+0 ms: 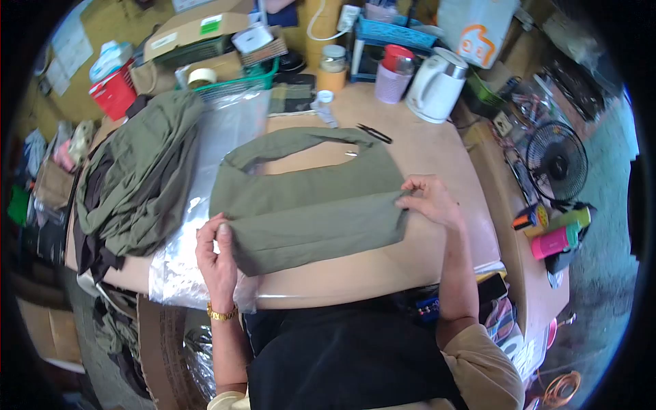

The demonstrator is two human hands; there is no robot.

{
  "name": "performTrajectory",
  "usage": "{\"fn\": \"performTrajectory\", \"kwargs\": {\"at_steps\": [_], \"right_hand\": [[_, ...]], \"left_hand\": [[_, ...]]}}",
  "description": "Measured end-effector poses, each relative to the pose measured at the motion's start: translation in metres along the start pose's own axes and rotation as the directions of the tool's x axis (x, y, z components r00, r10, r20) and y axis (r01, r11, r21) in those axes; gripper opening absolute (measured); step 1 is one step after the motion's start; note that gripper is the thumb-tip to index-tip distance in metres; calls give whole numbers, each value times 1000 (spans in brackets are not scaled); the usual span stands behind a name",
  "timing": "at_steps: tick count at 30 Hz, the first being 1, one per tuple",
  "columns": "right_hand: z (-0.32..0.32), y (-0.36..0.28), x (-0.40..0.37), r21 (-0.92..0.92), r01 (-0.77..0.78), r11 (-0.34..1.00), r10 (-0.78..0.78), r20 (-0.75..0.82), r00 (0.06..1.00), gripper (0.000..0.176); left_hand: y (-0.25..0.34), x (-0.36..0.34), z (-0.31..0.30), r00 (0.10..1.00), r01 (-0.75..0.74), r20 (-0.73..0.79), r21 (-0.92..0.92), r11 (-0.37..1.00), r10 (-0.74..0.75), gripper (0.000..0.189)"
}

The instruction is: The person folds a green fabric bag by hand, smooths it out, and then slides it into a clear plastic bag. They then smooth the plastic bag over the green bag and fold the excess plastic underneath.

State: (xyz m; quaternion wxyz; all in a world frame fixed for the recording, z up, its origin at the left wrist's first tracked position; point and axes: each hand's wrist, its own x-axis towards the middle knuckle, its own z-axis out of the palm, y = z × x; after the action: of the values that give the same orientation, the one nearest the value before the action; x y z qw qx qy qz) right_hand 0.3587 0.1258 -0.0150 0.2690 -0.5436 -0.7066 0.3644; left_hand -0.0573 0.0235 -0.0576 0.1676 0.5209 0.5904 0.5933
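— Where does the olive-green folded cloth bag (307,212) lie?
— Flat on the tan wooden desk (424,140), long axis left to right between both hands; left hand (217,253) pinches its near-left corner; right hand (430,199) pinches the right edge; each grip narrow, neither hand nearer.

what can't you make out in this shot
Head view only:
- Underside of the green cloth: hidden by its own fold.
- Grip of the left hand on it: fingers curl out of sight.
- Black tool near the kettle: too small to identify.
- Labels on the box at the back: too small, blurred.
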Motion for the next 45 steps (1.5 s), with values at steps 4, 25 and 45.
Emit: {"fn": "performTrajectory", "kwargs": {"at_steps": [4,25,45], "right_hand": [[38,14,-4,358,145,923,-41,-283,958,15],[44,13,-79,-467,-66,882,-151,-413,898,82],[-3,-47,-20,-242,481,843,-449,177,876,41]], "left_hand": [[-16,1,20,990,-45,-133,39,998,49,21],[-11,-9,-4,919,-304,-45,554,775,392,67],[83,29,-12,807,-500,544,423,756,229,40]]}}
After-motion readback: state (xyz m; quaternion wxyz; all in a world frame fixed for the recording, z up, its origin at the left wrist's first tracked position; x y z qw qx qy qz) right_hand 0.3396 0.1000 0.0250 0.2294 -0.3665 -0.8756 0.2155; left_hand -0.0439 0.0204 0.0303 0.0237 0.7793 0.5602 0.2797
